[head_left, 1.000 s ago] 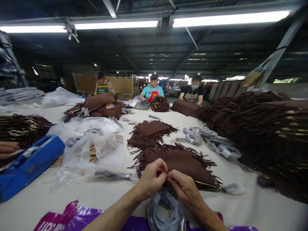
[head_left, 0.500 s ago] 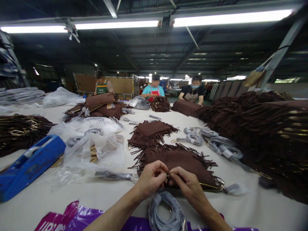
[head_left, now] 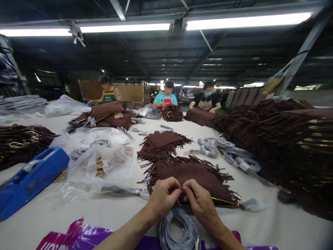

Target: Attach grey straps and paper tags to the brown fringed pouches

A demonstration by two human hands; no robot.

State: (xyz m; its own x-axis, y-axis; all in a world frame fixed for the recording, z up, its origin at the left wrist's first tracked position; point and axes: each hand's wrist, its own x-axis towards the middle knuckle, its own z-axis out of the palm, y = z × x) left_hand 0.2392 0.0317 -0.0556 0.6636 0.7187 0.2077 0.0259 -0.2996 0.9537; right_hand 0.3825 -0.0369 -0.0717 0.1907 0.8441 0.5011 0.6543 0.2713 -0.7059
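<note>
My left hand (head_left: 166, 195) and my right hand (head_left: 197, 197) meet fingertip to fingertip at the near edge of a brown fringed bag (head_left: 187, 173). Both are closed in a pinch; whatever sits between the fingers is too small and hidden to name. The bag lies flat, with a gold zipper along its near side and a plastic-wrapped zipper end (head_left: 253, 204) at its right corner. Just below my hands rests a coiled strap wrapped in grey plastic (head_left: 179, 231). Beyond the bag lies a smaller brown fringed piece (head_left: 163, 142).
A blue tape dispenser (head_left: 33, 180) and a clear bag of tags (head_left: 104, 166) stand left. Wrapped straps (head_left: 208, 149) and a large heap of brown fringed bags (head_left: 286, 139) fill the right. Purple plastic (head_left: 96, 236) covers the front edge. Several co-workers (head_left: 166, 97) work across the table.
My hands stay pinched together at the bag's edge, with the fingers slightly shifted. The view has moved a little. Across the table, the co-worker at left has an arm stretched out sideways.
</note>
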